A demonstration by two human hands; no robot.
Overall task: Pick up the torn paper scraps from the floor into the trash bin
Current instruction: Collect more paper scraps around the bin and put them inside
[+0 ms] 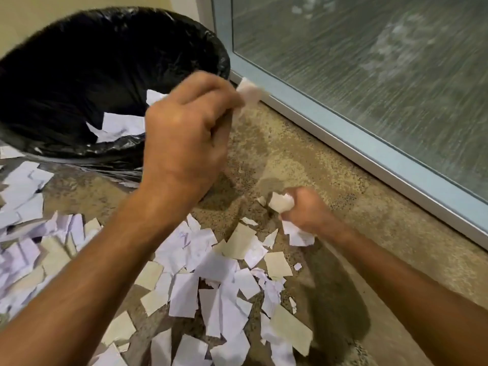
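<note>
Torn white and beige paper scraps lie scattered over the speckled floor in front of me. A trash bin lined with a black bag stands at upper left, with a few scraps inside. My left hand is raised beside the bin's right rim, fingers curled round a blurred white scrap that sticks out to the right. My right hand is low near the floor, gripping a crumpled bunch of scraps, with more paper poking out under it.
A glass door with a pale blue frame runs along the right, its sill meeting the floor. More scraps pile up at the left below the bin. Bare speckled floor lies between my right hand and the door.
</note>
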